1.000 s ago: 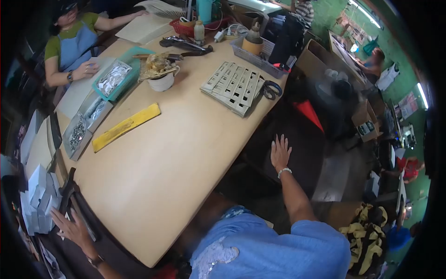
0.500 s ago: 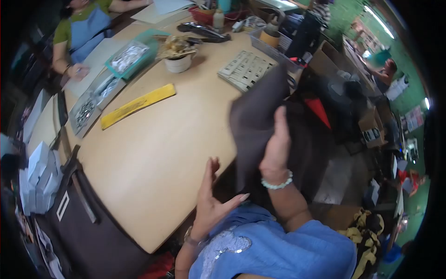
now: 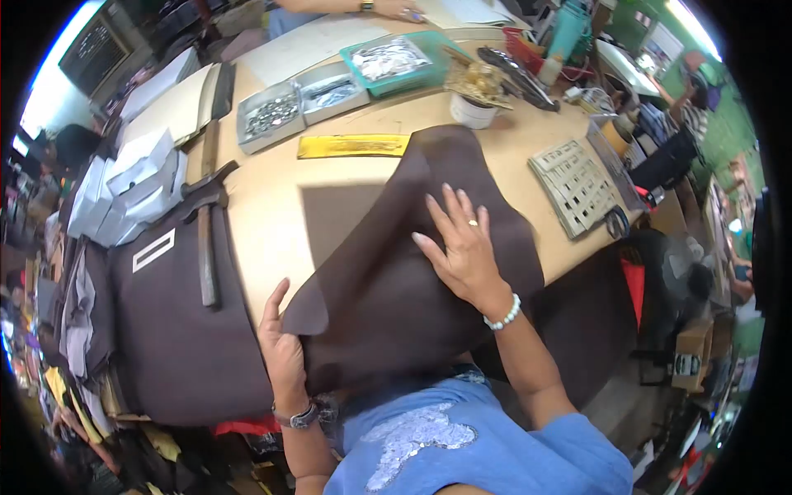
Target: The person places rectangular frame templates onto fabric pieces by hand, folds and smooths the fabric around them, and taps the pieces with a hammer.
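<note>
A large, limp dark brown sheet (image 3: 388, 289), perhaps leather, spreads in front of me over the near part of the table, its far end raised and folded. My right hand (image 3: 464, 252) lies on it with fingers stretched and spread. At the sheet's left edge is my left hand (image 3: 285, 355), thumb up and fingers curled at the edge, some of them hidden. Further left, a hammer (image 3: 206, 247) rests on another dark brown sheet (image 3: 181, 346), near a pale rectangular frame (image 3: 154, 251).
A yellow bar (image 3: 353, 146), a grey tray of small metal pieces (image 3: 272, 115) and a teal tray (image 3: 437, 70) lie beyond the sheet. A white pot (image 3: 472, 111) and a slotted board (image 3: 576, 188) stand rightward. Across the table is another person's hand (image 3: 400, 10).
The brown sheet has come down from upright at the right and spread across the table. My right hand now lies flat on it; my left hand has moved to its left edge. The view has turned left.
</note>
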### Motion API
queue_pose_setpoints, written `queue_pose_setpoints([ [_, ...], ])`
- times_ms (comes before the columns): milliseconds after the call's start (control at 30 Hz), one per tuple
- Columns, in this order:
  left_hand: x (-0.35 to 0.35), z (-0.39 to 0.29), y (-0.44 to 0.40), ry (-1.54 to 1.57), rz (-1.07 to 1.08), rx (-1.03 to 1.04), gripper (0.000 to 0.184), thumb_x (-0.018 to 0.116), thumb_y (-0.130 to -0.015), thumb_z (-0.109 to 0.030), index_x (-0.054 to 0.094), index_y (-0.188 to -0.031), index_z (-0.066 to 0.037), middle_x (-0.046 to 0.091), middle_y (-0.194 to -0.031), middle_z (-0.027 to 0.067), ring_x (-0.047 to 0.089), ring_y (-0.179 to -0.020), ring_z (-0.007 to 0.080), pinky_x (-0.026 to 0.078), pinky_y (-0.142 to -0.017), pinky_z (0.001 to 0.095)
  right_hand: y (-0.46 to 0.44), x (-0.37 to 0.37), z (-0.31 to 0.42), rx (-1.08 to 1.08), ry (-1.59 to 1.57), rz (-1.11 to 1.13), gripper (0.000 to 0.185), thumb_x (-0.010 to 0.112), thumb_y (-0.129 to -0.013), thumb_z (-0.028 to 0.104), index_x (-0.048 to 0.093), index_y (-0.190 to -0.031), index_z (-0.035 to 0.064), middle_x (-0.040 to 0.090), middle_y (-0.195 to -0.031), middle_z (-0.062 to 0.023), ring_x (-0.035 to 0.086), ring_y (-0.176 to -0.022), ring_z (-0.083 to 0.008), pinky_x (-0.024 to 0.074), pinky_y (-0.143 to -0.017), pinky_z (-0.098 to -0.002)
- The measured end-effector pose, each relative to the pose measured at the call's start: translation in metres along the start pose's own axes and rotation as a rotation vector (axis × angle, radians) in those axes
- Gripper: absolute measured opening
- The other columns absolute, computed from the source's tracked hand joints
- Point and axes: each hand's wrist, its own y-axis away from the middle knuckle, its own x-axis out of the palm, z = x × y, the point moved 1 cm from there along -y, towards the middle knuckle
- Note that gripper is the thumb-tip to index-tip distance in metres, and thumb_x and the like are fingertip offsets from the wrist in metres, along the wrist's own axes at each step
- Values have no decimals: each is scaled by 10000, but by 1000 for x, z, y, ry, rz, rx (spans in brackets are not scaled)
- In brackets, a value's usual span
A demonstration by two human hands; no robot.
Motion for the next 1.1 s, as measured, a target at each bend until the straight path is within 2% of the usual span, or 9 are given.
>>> queue_pose_setpoints([
  [67, -23, 4, 11, -100, -120, 3, 492, 419, -857, 112, 395, -1345, 62, 631, -1054, 117, 605, -920, 147, 466, -852, 257, 11, -1, -2, 38, 113, 60, 612, 505, -898, 458, 425, -1369, 76, 325, -1438, -236, 286, -1327, -426, 193, -1059, -607],
  [233, -22, -5, 48, -1417, -473, 517, 773, 608, -776, -26, 210, -1439, 15, 357, -1390, 259, 400, -1240, 411, 308, -1055, 470, 36, 9, -11, 79, 187, 135, 662, 542, -866, 481, 407, -1388, 97, 300, -1463, -205, 232, -1358, -420, 161, -1058, -630],
  [333, 10, -6, 50, -1244, -466, 797, 727, 654, -766, -68, 311, -1404, -7, 383, -1386, 231, 385, -1258, 423, 303, -1049, 518, 47, 1, -11, 65, 193, 171, 662, 560, -857, 474, 415, -1384, 100, 294, -1470, -196, 229, -1361, -413, 158, -1059, -630],
  [400, 24, 3, 44, -1197, -64, 931, 654, 692, -743, -51, 432, -1344, -51, 342, -1425, 214, 301, -1327, 419, 282, -1074, 505, 55, -5, -17, 67, 188, 168, 659, 572, -850, 469, 427, -1378, 103, 294, -1473, -188, 226, -1365, -407, 143, -1064, -626],
  [533, 46, 14, 18, -1411, 241, 635, 373, 668, -803, -143, 601, -1164, -74, 345, -1423, 210, 279, -1336, 421, 272, -1041, 582, 69, -16, -32, 93, 195, 164, 661, 580, -846, 468, 428, -1379, 106, 284, -1482, -179, 216, -1374, -398, 117, -1073, -620],
  [700, 18, 11, 3, -1778, -97, 315, 431, 587, -871, -263, 539, -1257, -76, 293, -1460, 195, 205, -1371, 411, 217, -1021, 664, 76, -24, -38, 122, 193, 158, 672, 588, -844, 463, 415, -1388, 108, 277, -1491, -165, 213, -1379, -388, 116, -1074, -619],
  [833, -8, 6, -2, -1726, -484, 312, 560, 564, -894, -267, 403, -1371, -22, 241, -1490, 195, 179, -1383, 408, 192, -1040, 652, 77, -24, -39, 114, 183, 148, 672, 610, -832, 438, 415, -1384, 107, 288, -1485, -164, 216, -1378, -386, 125, -1070, -624],
  [1033, 49, 17, 20, -1355, 184, 515, 741, 647, -818, -402, 359, -1411, -63, 201, -1500, 230, 166, -1387, 426, 158, -1085, 588, 49, -31, -32, 168, 148, 88, 465, 649, -804, 396, 591, -1126, 66, 381, -1410, -182, 269, -1351, -397, 131, -1064, -635],
  [1100, 67, 33, 29, -1276, 393, 481, 767, 621, -814, -489, 364, -1411, -80, 195, -1500, 228, 154, -1385, 432, 162, -1077, 599, 6, -28, -23, 38, 86, -97, 325, 613, -844, 335, 617, -1005, 53, 463, -1322, -191, 359, -1283, -402, 236, -1024, -575],
])
